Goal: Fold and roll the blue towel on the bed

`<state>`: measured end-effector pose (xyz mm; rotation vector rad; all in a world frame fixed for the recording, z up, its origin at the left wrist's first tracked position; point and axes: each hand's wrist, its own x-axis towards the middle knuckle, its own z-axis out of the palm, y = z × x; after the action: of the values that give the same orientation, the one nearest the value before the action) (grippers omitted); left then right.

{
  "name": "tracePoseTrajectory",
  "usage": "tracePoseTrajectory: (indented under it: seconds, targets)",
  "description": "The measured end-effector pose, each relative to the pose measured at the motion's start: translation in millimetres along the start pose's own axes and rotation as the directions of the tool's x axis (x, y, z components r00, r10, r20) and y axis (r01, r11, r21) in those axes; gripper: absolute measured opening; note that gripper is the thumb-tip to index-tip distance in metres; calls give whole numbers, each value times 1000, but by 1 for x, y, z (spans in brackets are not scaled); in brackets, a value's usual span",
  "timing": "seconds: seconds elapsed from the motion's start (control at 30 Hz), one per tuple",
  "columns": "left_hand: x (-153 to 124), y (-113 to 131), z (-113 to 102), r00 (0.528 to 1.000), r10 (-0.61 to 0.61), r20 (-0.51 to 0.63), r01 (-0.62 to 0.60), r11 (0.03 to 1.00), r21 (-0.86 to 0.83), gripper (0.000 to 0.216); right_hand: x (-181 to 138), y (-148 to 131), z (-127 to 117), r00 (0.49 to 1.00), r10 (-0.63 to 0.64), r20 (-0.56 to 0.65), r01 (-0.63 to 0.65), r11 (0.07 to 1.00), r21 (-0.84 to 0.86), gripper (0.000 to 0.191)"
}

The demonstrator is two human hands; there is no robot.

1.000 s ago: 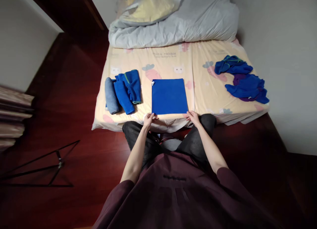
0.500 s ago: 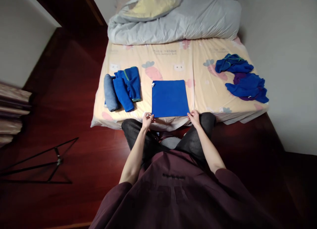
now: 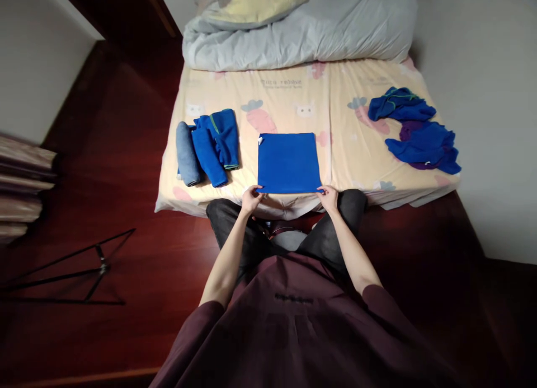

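A flat blue cloth (image 3: 287,162), folded into a square with a small white tag at its far left corner, lies on the bed (image 3: 293,105) near the front edge. My left hand (image 3: 250,198) pinches its near left corner. My right hand (image 3: 328,197) pinches its near right corner. Both hands rest at the mattress edge, just above my knees.
Several rolled blue and grey cloths (image 3: 208,146) lie to the left on the bed. A loose pile of blue cloths (image 3: 415,135) lies at the right. A grey duvet (image 3: 293,29) is bunched at the far end. A black stand (image 3: 71,270) sits on the dark wooden floor at left.
The near edge of the blue cloth has shifted slightly away from me, with both hands staying on its near corners. The camera view has tilted a little.
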<state>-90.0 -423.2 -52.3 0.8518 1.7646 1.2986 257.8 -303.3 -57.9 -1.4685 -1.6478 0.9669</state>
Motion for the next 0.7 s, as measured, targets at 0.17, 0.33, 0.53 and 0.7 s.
tracePoseTrajectory:
  seconds: [0.17,0.33,0.53,0.7]
  targets:
    - [24,16,-1,977,173,-121,-162,982,97,15,18,-7,0,997,-81,-19,81,997,7,10]
    - [34,19,-7,979,204,21,-203,977,-64,17,36,-2,-1,997,-76,-11,77,976,203,21]
    - [40,8,-1,999,28,43,-18,978,-207,26,53,6,7,998,-23,54,7,960,280,33]
    - [45,-1,5,995,59,-81,-69,989,-128,22,59,15,14,996,75,42,-82,971,222,41]
